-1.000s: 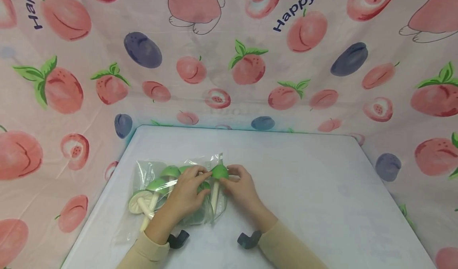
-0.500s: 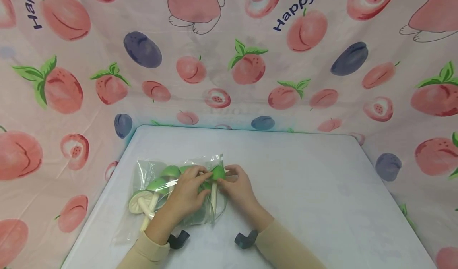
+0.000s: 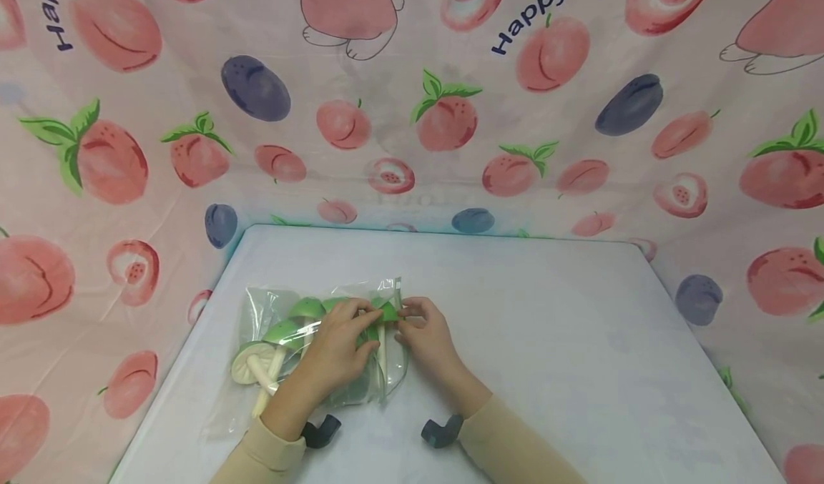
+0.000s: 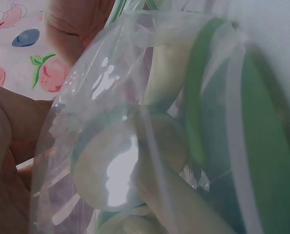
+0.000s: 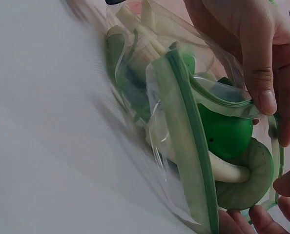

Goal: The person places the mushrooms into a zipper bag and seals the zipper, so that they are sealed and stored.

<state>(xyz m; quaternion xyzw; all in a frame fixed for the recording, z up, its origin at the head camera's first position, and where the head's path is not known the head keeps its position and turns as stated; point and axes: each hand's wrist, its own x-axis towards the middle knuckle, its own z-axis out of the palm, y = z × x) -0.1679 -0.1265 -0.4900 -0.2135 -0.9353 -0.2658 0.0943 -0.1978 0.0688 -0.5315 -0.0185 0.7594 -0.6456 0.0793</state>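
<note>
A clear zip bag (image 3: pixel 264 305) with a green zip edge (image 5: pixel 203 146) lies on the table, holding several toy mushrooms (image 3: pixel 283 335) with green caps and cream stems. My left hand (image 3: pixel 335 344) rests over the bag and pinches the rim of its mouth, as the right wrist view shows. One toy mushroom (image 3: pixel 389 312) stands inside the mouth; its pale underside (image 5: pixel 250 192) faces the right wrist camera. At the opposite side of the mouth, my right hand (image 3: pixel 431 337) pinches the bag's rim beside that cap. Plastic and glare blur the mushrooms in the left wrist view.
The white table (image 3: pixel 553 341) extends right of the bag. A pink fruit-print cloth (image 3: pixel 399 76) hangs behind the table and at both sides. Small black curved pieces (image 3: pixel 322 431) sit by both wrists, below beige sleeves (image 3: pixel 515 441).
The mushroom between my hands has shifted left, deeper into the bag's mouth. My right hand followed slightly left, and its fingers now sit at the bag's rim. My left hand stayed put.
</note>
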